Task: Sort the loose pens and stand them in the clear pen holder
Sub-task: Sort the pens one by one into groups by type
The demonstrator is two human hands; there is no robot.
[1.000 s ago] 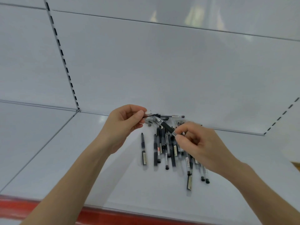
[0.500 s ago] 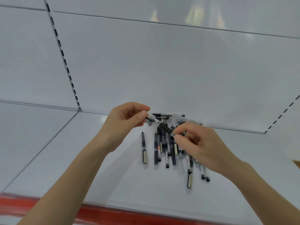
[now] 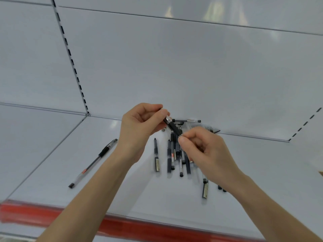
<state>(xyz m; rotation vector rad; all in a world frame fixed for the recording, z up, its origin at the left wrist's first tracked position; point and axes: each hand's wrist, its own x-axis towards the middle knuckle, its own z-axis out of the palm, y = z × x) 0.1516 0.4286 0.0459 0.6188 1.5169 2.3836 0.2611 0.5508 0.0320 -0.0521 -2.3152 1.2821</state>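
White shelf | both hands pinch one pen, axis diagonal: left hand far end, right hand near end | holder unseen

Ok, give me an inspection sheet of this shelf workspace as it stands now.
Surface: white metal shelf with a red front edge strip.
Job's things: a heap of loose dark-barrelled pens at the back centre; one clear-barrelled pen with a black grip lying apart to the left; one slim pen lying against the back panel; a black-gripped pen held above the heap. The clear pen holder is not in view.
Clutter: nothing seen.
Grippers: left hand and right hand each pinch one end of the held pen.
Cables: nothing seen.
Surroundings: white back panel with slotted uprights.
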